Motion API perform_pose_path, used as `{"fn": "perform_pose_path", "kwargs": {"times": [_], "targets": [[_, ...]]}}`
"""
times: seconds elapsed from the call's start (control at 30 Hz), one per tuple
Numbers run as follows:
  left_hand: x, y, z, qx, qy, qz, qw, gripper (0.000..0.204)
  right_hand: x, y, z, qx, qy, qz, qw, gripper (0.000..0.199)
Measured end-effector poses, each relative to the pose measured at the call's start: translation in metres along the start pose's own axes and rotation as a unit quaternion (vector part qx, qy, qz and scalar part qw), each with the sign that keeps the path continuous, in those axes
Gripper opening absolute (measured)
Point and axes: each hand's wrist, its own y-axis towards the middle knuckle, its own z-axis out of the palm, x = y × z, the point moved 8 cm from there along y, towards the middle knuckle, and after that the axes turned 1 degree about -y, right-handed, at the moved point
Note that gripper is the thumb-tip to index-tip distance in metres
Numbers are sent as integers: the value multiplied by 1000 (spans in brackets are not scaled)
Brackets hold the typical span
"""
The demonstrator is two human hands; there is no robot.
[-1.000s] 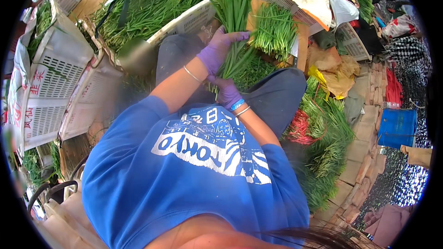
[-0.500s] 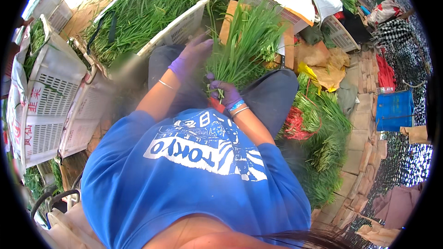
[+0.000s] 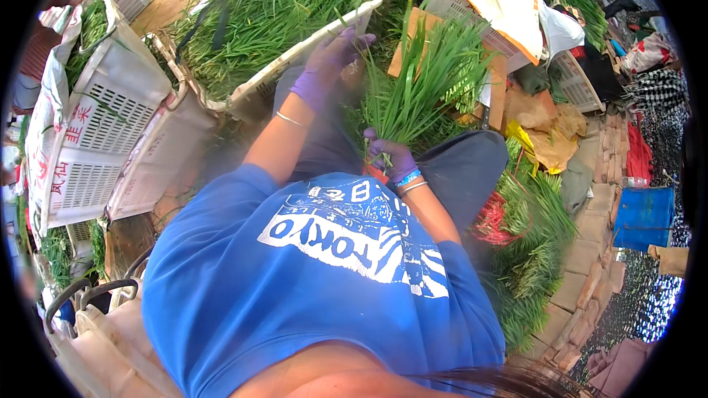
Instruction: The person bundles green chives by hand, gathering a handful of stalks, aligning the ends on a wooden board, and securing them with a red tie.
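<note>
Since the earlier frame the green bunch (image 3: 420,88) has been fanned wider; held low centre by the right hand (image 3: 391,158), grip closed; left hand (image 3: 328,66) loosely curled at the white crate (image 3: 295,66) rim, far left; little free room.

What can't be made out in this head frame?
- Right hand: its fingers are wrapped round the bunch of greens, so the stem ends are hidden.
- Left hand: motion-blurred; I cannot tell if it touches the crate.
- Lap: blurred.
- Red bands: too small to count.
</note>
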Motion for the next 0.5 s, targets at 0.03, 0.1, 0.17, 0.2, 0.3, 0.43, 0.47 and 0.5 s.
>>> {"fn": "perform_pose_path", "kwargs": {"times": [0.03,0.1,0.17,0.2,0.3,0.43,0.47,0.5], "targets": [[2,0,-8,-32,-39,-10,999,40,-1,0,2,-6,-12,1,1000,34],[-7,-2,-7,-18,-21,38,999,36,1,-2,5,2,-32,-2,999,35],[-15,-3,-1,42,-108,66,991,26,-4,-3,1,10,-33,1,999,37],[-16,1,-9,10,-101,61,993,25,-5,-2,-2,10,-32,7,999,37],[-24,-7,-14,-63,-77,55,994,19,-3,-5,3,4,-37,19,999,37],[-42,-12,-36,-192,170,134,957,17,0,-3,8,7,-92,19,996,36],[-52,-15,-40,-213,231,190,930,17,-1,-4,8,12,-90,23,996,35],[-61,-19,-42,-233,290,245,895,17,-2,-5,7,17,-89,27,996,34]]}}
